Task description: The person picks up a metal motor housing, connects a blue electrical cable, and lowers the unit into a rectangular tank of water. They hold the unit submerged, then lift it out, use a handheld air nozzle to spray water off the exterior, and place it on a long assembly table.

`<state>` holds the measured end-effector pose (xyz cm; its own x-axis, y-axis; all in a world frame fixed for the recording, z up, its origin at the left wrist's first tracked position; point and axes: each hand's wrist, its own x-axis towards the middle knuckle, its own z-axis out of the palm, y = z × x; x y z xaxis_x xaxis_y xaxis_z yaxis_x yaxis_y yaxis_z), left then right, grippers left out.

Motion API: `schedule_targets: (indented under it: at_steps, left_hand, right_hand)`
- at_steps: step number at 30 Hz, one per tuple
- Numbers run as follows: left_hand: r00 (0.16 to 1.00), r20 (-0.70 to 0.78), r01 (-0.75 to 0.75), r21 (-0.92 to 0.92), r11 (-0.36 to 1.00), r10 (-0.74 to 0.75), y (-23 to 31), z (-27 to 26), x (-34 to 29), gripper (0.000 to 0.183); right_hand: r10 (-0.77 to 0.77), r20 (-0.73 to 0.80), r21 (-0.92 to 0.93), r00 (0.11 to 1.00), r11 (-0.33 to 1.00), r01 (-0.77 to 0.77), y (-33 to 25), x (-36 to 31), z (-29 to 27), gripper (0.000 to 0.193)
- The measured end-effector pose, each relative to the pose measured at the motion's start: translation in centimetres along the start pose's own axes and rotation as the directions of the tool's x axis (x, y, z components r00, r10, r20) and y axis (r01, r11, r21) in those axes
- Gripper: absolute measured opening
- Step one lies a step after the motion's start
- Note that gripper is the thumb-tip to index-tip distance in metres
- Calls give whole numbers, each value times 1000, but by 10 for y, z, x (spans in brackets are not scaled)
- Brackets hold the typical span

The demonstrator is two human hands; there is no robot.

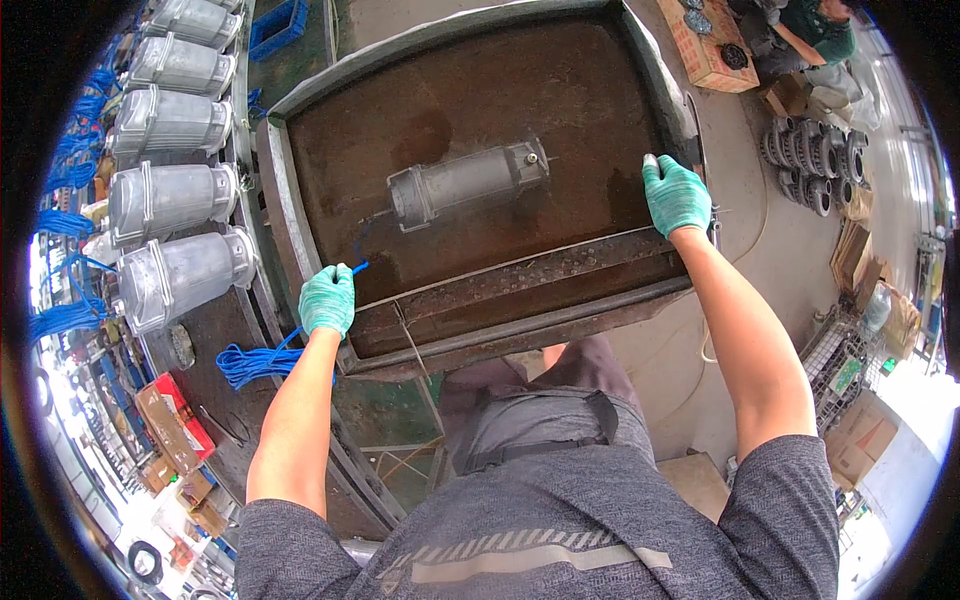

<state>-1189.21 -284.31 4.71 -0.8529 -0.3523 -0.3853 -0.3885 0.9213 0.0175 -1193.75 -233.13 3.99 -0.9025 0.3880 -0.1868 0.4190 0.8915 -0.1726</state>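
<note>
A metal tank [292,190] of murky brown water stands before me. In the water lies a grey cylindrical pump or motor housing [462,184], its blue cable running off toward the left. My left hand [328,300], in a pale green glove, is closed around the blue cable [360,267] near the tank's left front corner; a short bit sticks out past the fingers. My right hand [679,198], gloved alike, is closed over the tank's right rim [690,130], thumb pointing up. A perforated metal bar [530,268] spans the tank's near side between both hands.
Several similar grey housings [172,200] line the bench at left, with blue cable coils [250,364] nearby. A red box [184,415] lies below them. Stacked dark ring-shaped parts [815,160] stand on the right. Another person [820,35] is at the far right beside a wooden crate [705,45].
</note>
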Motion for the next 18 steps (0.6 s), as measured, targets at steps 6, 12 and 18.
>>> schedule_targets:
  at_steps: [6,12,18]
  left_hand:
    - [997,-62,-47,-19,999,46,-2,2,-2,39]
    - [998,-60,-35,-25,999,33,-3,2,-4,39]
    - [997,-64,-36,-35,999,33,0,-1,-2,39]
  right_hand:
    - [-6,10,-16,1000,1000,7,3,1,3,47]
    - [2,21,-20,1000,1000,-1,3,2,8,47]
    - [-3,29,-35,1000,999,4,2,3,3,47]
